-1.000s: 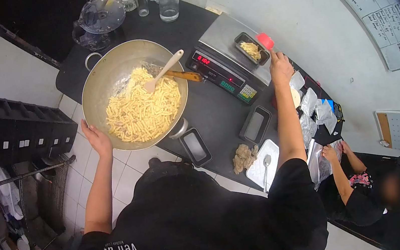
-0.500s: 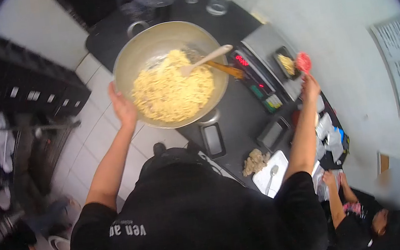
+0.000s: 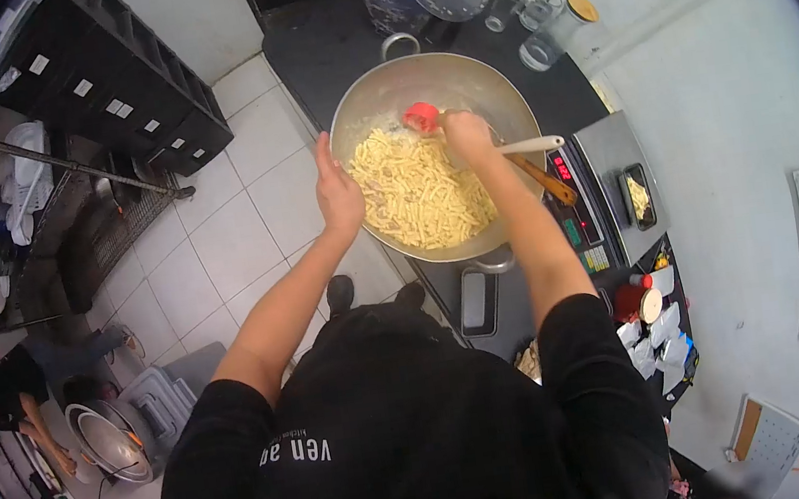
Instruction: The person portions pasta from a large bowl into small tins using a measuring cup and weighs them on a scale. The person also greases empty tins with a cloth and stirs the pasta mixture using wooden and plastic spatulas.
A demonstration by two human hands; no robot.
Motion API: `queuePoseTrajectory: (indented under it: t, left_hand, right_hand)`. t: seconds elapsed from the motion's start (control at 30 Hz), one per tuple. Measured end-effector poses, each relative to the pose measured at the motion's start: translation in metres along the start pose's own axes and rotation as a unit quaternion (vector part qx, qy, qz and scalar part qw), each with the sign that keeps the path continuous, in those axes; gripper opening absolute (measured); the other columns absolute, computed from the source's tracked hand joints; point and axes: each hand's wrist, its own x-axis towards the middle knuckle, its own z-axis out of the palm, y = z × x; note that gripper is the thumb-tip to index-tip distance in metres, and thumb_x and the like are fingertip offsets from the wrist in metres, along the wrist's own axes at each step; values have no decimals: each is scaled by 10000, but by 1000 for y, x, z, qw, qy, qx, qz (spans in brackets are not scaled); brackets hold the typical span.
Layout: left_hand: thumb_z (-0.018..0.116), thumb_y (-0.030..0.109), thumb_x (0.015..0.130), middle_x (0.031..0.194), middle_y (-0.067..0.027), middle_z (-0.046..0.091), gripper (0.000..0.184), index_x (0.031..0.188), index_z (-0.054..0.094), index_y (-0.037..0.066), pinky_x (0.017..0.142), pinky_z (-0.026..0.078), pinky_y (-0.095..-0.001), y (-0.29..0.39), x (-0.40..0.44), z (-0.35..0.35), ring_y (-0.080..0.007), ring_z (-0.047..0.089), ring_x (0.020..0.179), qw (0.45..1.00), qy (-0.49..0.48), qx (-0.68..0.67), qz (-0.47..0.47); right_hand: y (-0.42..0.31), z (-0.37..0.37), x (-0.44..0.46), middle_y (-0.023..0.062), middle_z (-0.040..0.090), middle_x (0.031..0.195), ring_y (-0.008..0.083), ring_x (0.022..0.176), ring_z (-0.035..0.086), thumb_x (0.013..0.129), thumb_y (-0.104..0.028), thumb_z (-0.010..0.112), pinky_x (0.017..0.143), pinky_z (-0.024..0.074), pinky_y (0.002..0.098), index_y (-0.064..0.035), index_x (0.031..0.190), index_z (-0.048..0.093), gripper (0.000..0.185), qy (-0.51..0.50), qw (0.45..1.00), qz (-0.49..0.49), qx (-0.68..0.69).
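The red scoop (image 3: 422,117) is located inside the large metal pot (image 3: 457,70), at the upper edge of the pasta (image 3: 417,192). The right hand (image 3: 468,136) is closed around the scoop's handle. The left hand (image 3: 343,199) is open, fingers extended, against the pot's outer left side. A pale-handled utensil (image 3: 532,145) and a wooden utensil (image 3: 549,183) project over the pot's right rim toward the digital scale (image 3: 610,153). A black container (image 3: 646,218) with pasta rests on the scale platform. A second black container (image 3: 476,302) sits on the dark table (image 3: 323,48), near the pot's lower handle.
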Motion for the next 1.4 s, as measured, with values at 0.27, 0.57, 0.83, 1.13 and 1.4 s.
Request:
queuePoseTrajectory:
  t: [0.27, 0.57, 0.83, 1.13, 1.4]
  left_hand:
    - [338, 33, 953, 1142, -257, 590, 491, 1432, 266, 111, 762, 481, -480, 10, 0, -6, -422, 615, 913, 999, -16, -23, -42]
    - [345, 30, 938, 1052, -256, 622, 510, 1435, 267, 114, 737, 486, -476, -1, 1, 0, -414, 628, 869, 999, 11, -31, 5]
    - [331, 50, 955, 999, -256, 633, 493, 1437, 271, 132, 721, 481, -475, 0, -1, 0, -409, 629, 829, 1000, 5, -20, -2]
    - [333, 55, 959, 1024, -256, 633, 479, 1430, 278, 125, 750, 477, -466, 1, -2, 1, -407, 629, 880, 1000, 0, 19, 9]
    - [363, 12, 929, 1113, -257, 607, 514, 1427, 275, 105, 783, 474, -472, -5, -1, 5, -415, 617, 931, 998, 12, 39, 54]
  right_hand:
    - [-33, 24, -7, 137, 684, 959, 307, 858, 659, 816, -83, 534, 774, 519, 401, -186, 1033, 711, 298, -38, 985, -131, 107]
    - [-37, 5, -30, 44, 694, 832, 132, 755, 621, 866, -112, 584, 696, 487, 269, -30, 1078, 688, 250, -228, 870, 71, 432]
    - [-25, -46, -64, 33, 661, 797, 72, 707, 571, 861, -75, 570, 624, 436, 211, 1, 1068, 678, 246, -205, 753, 192, 595]
    - [-5, -65, -103, -7, 597, 725, 54, 621, 502, 893, -77, 533, 536, 360, 189, -5, 1034, 674, 212, -171, 717, 199, 645]
    - [-2, -86, -126, -24, 557, 673, 46, 583, 468, 897, -119, 558, 503, 329, 199, -33, 977, 694, 180, -145, 718, 184, 655]
